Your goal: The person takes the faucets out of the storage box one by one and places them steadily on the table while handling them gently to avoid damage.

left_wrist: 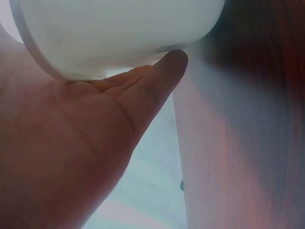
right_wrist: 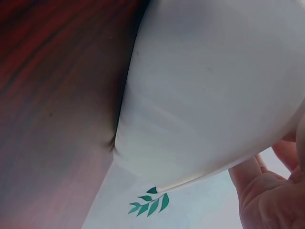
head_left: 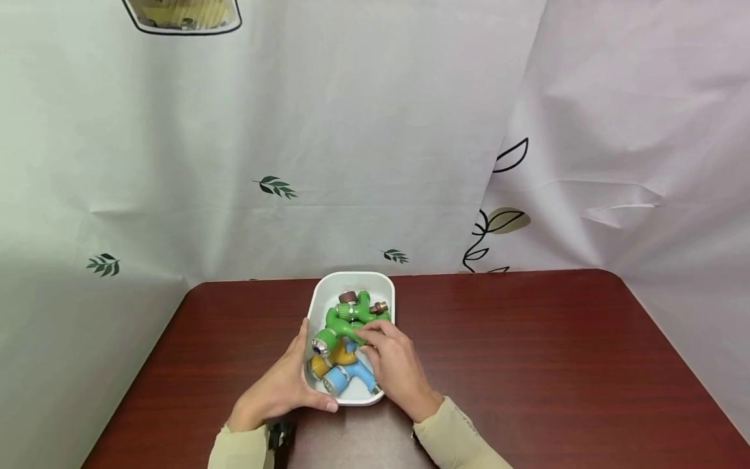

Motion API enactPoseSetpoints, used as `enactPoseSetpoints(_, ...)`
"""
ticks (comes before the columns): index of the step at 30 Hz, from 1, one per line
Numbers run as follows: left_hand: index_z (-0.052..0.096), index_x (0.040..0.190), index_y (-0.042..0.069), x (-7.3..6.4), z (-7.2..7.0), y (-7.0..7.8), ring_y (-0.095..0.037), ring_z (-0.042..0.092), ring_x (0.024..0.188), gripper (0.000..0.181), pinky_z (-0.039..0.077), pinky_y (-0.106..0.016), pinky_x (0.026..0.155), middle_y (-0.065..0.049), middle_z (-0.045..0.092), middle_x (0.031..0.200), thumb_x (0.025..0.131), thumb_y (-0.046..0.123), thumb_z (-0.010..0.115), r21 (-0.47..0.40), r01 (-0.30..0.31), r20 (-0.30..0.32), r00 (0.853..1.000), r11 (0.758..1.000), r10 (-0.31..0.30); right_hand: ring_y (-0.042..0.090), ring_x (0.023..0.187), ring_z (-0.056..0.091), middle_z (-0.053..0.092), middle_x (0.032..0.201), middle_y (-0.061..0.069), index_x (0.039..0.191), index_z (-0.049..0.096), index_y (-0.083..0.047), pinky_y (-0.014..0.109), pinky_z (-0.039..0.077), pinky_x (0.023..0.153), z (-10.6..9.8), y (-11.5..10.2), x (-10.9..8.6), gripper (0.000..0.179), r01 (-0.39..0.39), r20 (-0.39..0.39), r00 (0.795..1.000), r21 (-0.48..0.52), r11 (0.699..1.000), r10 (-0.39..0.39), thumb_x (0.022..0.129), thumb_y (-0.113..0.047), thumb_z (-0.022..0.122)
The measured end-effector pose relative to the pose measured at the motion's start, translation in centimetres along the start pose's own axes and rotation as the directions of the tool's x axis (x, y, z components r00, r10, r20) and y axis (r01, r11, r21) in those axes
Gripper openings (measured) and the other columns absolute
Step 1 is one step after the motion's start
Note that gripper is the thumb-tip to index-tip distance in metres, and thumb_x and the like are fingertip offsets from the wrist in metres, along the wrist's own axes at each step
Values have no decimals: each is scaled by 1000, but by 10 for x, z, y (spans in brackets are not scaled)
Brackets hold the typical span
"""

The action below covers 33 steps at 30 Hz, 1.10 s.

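Observation:
A white plastic tub (head_left: 353,401) stands on the table, holding several plastic water taps. My left hand (head_left: 284,384) lies along the tub's left side and near corner, fingers fairly straight, thumb across the front; the left wrist view shows this hand (left_wrist: 109,114) against the outer wall. Over the tub's right rim, my right hand (head_left: 395,365) pinches the spout end of a green tap (head_left: 336,326). Another green tap (head_left: 357,312) lies behind it. Toward the front are a yellow tap (head_left: 328,359) and a blue tap (head_left: 351,376). In the right wrist view, the tub wall (right_wrist: 214,95) hides the right fingertips.
The dark red wooden table (head_left: 527,365) extends to both sides of the tub. Behind it hangs a pale sheet (head_left: 351,130) with printed leaves, meeting the table's back edge. A brown-capped piece (head_left: 347,297) lies at the tub's far end.

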State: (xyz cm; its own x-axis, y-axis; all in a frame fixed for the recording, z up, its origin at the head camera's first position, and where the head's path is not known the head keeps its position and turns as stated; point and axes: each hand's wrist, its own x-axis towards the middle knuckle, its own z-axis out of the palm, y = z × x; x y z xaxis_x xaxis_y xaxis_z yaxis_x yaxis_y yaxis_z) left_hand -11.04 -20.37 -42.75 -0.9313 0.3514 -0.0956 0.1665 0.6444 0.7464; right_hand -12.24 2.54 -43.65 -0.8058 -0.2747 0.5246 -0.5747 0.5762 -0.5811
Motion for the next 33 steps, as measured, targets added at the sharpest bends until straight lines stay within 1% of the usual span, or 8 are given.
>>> enactPoseSetpoints(5, -10, 155, -8, -1, -1, 1, -47, 11, 148, 155, 20, -61, 114, -33, 1, 162, 58, 46, 97, 2, 3, 2, 1000, 1000, -3, 16, 98, 67, 66, 109, 3, 111, 77, -6, 28, 55, 80, 0, 0, 1, 29, 7, -27, 1000, 20, 1000, -6, 83, -1, 80)
enactPoseSetpoints(12, -8, 155, -10, 0, -1, 1, -47, 14, 148, 155, 23, -61, 114, -34, 4, 162, 57, 47, 97, 25, 13, -5, 1000, 1000, -13, 17, 101, 67, 66, 109, 4, 111, 77, -5, 29, 56, 82, -2, 1, 4, 31, 25, -68, 997, 44, 999, -22, 82, 2, 81)
enactPoseSetpoints(18, -10, 155, -9, 0, -1, 1, -47, 13, 148, 155, 21, -61, 114, -34, 3, 162, 57, 47, 97, 10, 19, 7, 1000, 1000, -19, 16, 102, 67, 66, 111, 3, 111, 77, -5, 29, 56, 81, -6, 1, 4, 30, 10, -86, 996, 44, 999, -6, 82, 1, 80)
enactPoseSetpoints(25, -10, 156, -8, 1, -1, 1, -47, 13, 148, 156, 22, -60, 114, -33, 3, 162, 57, 48, 97, 14, 26, 4, 1000, 1000, -26, 15, 103, 67, 66, 112, 3, 112, 76, -4, 28, 55, 83, -11, 1, 6, 28, 3, -98, 995, 39, 999, 1, 84, 1, 79)
enactPoseSetpoints(33, -8, 156, -9, 1, 0, 0, -46, 14, 148, 156, 22, -59, 115, -33, 5, 162, 55, 46, 98, 18, 36, -2, 999, 999, -36, 16, 104, 67, 67, 111, 4, 111, 77, -2, 29, 55, 87, -15, 6, 8, 29, 14, -159, 987, 60, 998, -4, 82, 2, 80)
